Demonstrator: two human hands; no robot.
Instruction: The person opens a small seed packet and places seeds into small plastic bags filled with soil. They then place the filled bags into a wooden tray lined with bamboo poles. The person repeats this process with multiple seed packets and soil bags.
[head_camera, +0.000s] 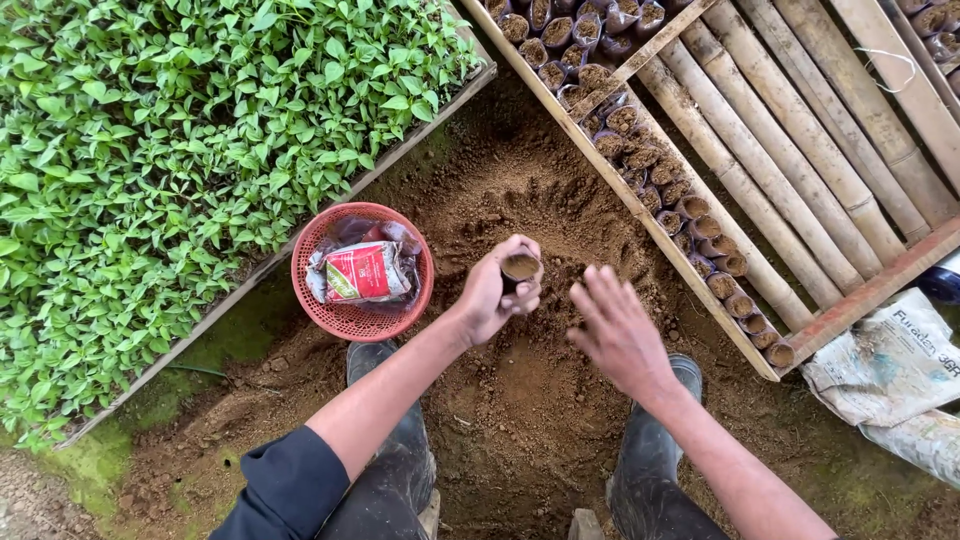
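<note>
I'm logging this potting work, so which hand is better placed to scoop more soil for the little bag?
Probably the right hand: it is open and free, hovering over the loose soil pile. The left hand is occupied, gripping the small soil-filled bag.

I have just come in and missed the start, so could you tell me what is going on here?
A person stands over a pile of loose soil. The left hand grips a small pot filled with soil. The right hand hovers open beside it, holding nothing. Rows of filled pots sit in a bamboo frame to the right. A red basket with packets lies next to a seedling bed.
</note>
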